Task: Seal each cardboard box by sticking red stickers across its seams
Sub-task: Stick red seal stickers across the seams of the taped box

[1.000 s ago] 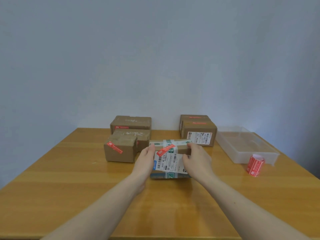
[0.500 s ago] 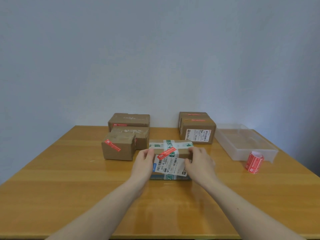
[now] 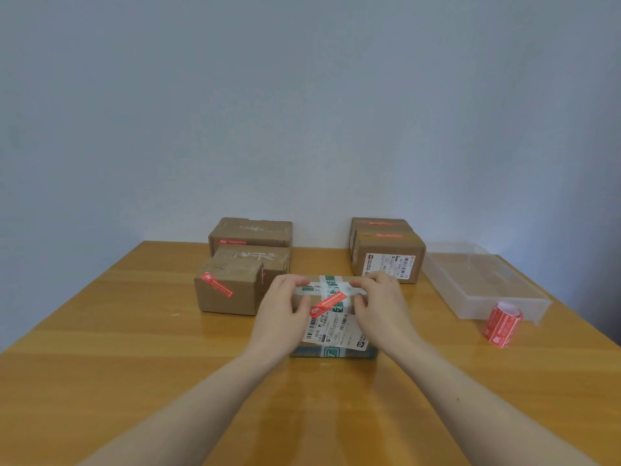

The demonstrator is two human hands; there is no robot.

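A taped cardboard box (image 3: 331, 331) with a white shipping label stands at the table's middle. A red sticker (image 3: 327, 304) runs slantwise over its front top edge. My left hand (image 3: 280, 309) grips the box's left side, fingers curled over the top and thumb on the front. My right hand (image 3: 383, 306) grips the right side the same way. A roll of red stickers (image 3: 502, 324) stands at the right.
Three brown boxes (image 3: 228, 290) are stacked at the back left, one with a red sticker. Two more boxes (image 3: 388, 260) stand at the back right by the wall. A clear plastic tray (image 3: 484, 280) lies at the right, behind the roll.
Both hands have slid up from the box's sides, and their fingers now curl over its top edge. The box has stayed in place.
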